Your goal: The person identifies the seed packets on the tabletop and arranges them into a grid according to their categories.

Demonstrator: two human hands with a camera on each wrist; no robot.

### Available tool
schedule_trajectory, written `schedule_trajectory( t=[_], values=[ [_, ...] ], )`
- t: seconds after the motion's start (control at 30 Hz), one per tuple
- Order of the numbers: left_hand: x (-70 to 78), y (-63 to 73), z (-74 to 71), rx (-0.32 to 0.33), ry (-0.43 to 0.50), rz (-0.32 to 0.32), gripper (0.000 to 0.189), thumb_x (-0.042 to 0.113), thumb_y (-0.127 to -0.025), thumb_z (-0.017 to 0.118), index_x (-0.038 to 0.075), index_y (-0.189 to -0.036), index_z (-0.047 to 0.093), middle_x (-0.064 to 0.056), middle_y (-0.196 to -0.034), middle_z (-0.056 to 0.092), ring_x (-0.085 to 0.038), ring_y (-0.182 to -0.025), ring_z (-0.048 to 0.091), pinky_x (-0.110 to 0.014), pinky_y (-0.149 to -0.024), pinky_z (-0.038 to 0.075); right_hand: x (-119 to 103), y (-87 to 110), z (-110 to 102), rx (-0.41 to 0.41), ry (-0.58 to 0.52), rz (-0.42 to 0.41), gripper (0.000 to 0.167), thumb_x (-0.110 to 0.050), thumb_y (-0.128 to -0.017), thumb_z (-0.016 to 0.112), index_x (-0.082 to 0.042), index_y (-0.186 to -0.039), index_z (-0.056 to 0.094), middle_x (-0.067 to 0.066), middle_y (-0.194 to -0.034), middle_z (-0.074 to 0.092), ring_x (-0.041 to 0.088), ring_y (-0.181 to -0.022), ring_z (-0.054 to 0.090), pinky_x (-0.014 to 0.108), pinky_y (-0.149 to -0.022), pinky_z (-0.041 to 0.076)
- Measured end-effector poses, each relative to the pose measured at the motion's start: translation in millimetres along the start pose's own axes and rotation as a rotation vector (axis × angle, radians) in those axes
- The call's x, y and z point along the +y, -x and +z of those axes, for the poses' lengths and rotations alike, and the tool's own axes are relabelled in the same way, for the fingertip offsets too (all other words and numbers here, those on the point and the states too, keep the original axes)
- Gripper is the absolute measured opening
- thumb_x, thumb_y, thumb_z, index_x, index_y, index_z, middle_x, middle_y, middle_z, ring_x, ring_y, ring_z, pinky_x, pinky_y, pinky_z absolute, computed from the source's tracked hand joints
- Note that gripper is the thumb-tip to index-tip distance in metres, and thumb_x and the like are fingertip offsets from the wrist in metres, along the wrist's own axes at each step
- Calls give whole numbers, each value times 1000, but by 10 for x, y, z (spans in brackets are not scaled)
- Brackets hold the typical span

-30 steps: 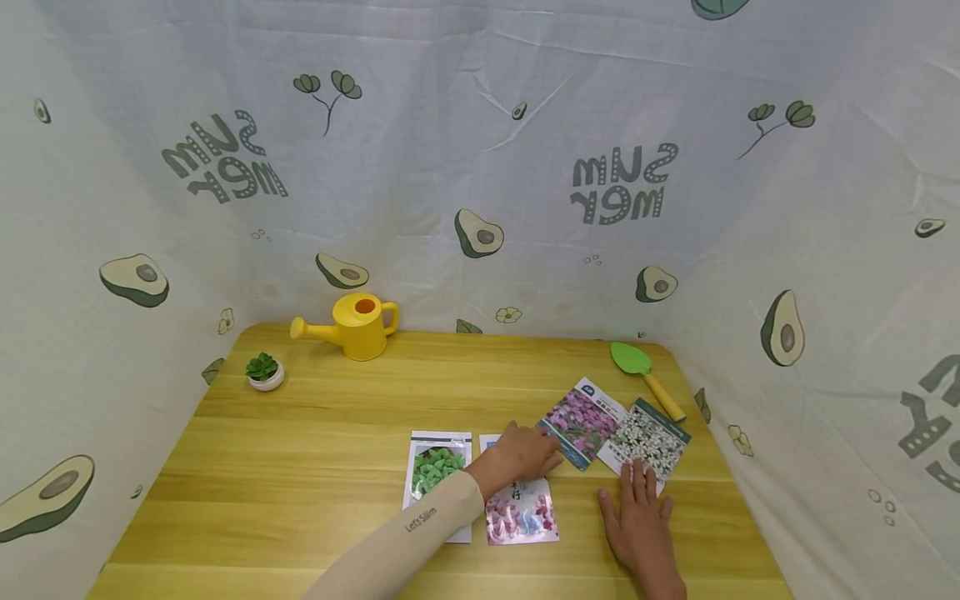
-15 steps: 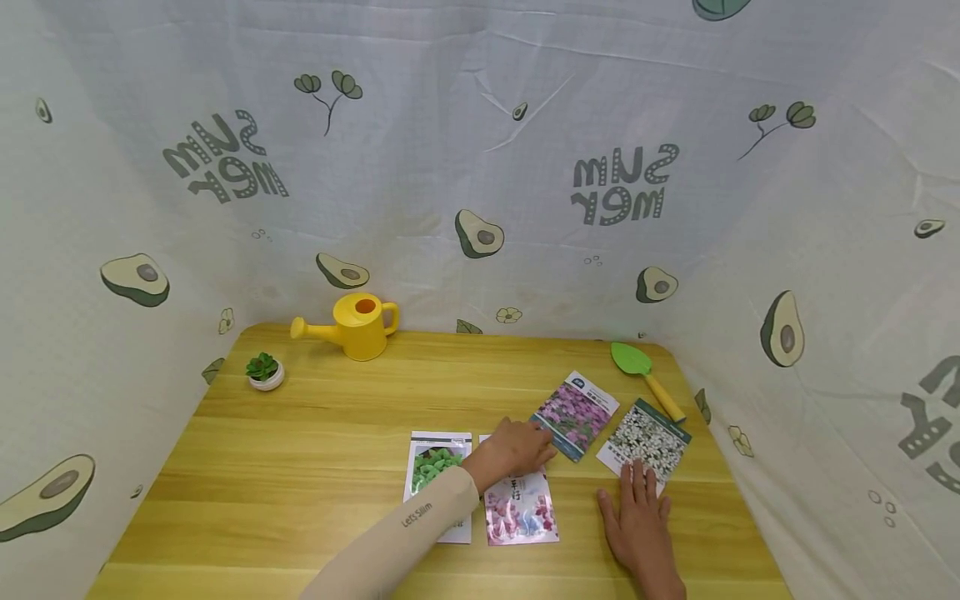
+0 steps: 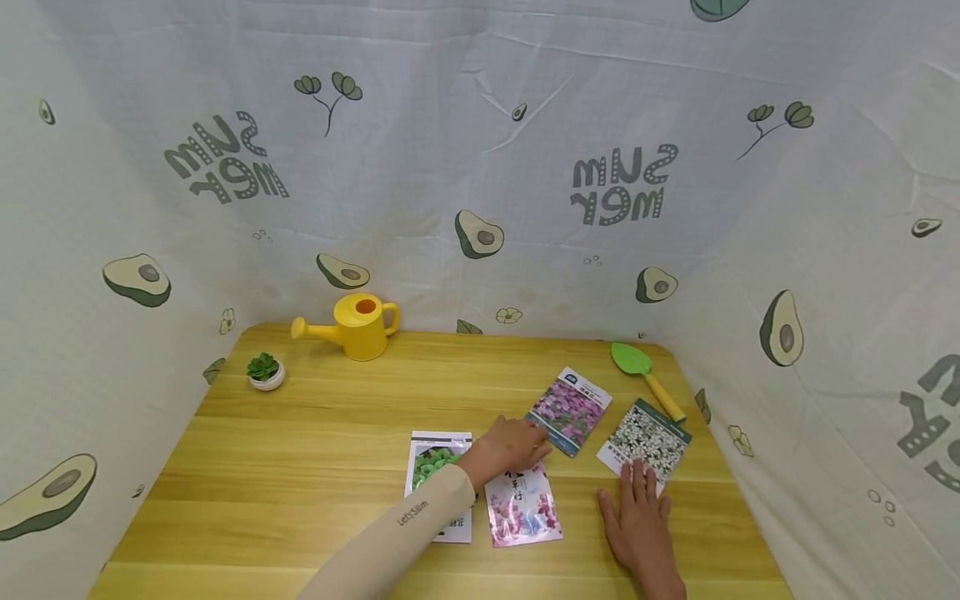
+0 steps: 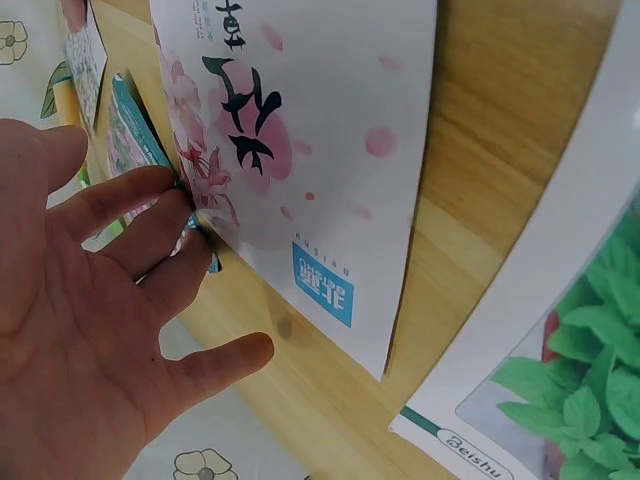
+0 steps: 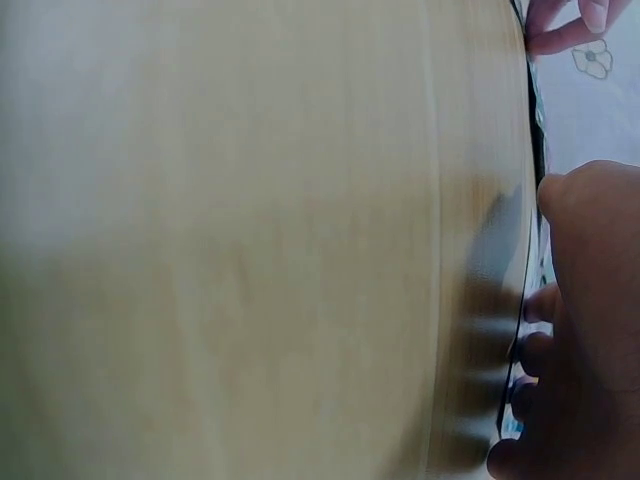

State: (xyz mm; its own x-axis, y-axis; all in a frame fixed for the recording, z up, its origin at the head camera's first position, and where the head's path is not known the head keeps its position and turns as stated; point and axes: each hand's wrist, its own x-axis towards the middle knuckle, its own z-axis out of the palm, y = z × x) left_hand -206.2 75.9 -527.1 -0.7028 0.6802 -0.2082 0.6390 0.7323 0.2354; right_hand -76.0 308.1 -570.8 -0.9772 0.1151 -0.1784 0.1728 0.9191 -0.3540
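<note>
My left hand (image 3: 512,448) reaches over the top of a pink-blossom seed packet (image 3: 522,510); its fingertips touch the lower left edge of a seed packet with purple flowers (image 3: 572,410). In the left wrist view the left hand (image 4: 95,270) has its fingers loosely stretched and the thumb held apart, with the pink-blossom packet (image 4: 320,180) close by. My right hand (image 3: 640,527) lies palm down, its fingertips resting on the lower edge of a white-flower seed packet (image 3: 649,437). Left of the pink packet is a green-leaf seed packet (image 3: 433,471), partly hidden by the left forearm.
At the back left of the wooden table (image 3: 285,467) stand a yellow watering can (image 3: 362,327) and a small potted succulent (image 3: 265,372). A green trowel with a yellow handle (image 3: 647,379) lies at the back right. A printed cloth (image 3: 420,167) encloses the table's far sides.
The purple-flower packet has slid left and back with the left hand, parting from the white-flower packet. The pink packet has turned slightly. The right hand stays put.
</note>
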Motion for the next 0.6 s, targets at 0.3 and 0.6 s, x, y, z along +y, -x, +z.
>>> schedule_trajectory(
  t=[0.3,0.6],
  values=[
    [-30,-9,-11,3,43,3,44,43,-116,46,22,-150,64,-2,-151,65,-23,-137,64,-50,-118,49,25,-6,10,-7,2,2,81,-44,-117,41,16,-165,15,41,-171,3,61,-159,-2,84,-120,2],
    [-54,7,-20,11,46,-28,45,45,-116,44,23,-150,64,0,-152,64,-23,-138,63,-50,-118,49,23,-1,7,-13,-11,2,82,-45,-117,42,15,-165,14,40,-172,2,61,-159,-3,84,-120,0]
  ],
)
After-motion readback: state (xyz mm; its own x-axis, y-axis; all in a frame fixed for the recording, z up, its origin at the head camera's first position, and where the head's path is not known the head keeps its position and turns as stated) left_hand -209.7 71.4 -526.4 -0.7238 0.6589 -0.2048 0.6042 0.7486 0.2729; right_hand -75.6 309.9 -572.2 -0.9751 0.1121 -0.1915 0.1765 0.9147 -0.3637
